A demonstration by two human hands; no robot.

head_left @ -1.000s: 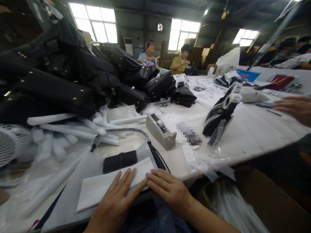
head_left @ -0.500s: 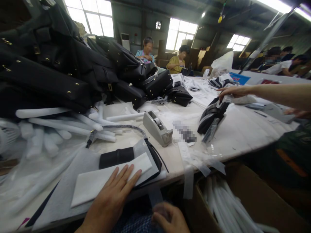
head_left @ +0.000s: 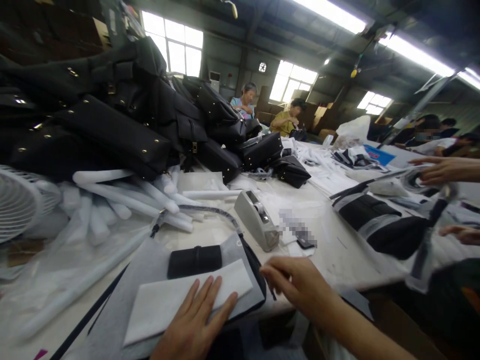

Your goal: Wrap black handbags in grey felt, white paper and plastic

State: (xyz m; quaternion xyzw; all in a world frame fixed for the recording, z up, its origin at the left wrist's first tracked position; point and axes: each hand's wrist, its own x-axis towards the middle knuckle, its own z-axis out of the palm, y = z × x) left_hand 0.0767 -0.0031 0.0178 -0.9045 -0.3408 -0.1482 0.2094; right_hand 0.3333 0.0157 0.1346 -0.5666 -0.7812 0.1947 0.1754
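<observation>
Currently, left hand [head_left: 197,315] lies flat, palm down, fingers slightly spread on the folded white sheet [head_left: 161,305]. Sheet rests aslant on thin pale wrapping [head_left: 138,275] at the near edge of the table [head_left: 333,265]; a black strapped piece [head_left: 195,261] lies just beyond it. Right hand [head_left: 296,280] is just right of the wrapping, fingers curled toward the thumb; cannot tell whether they hold anything. Grey tape dispenser [head_left: 257,220] stands beyond both hands. White tubes [head_left: 127,192] lie to its left, below piled black bags [head_left: 116,130]. At right, 2 co-worker's hands [head_left: 450,170] are by a partly wrapped black item [head_left: 371,212].
</observation>
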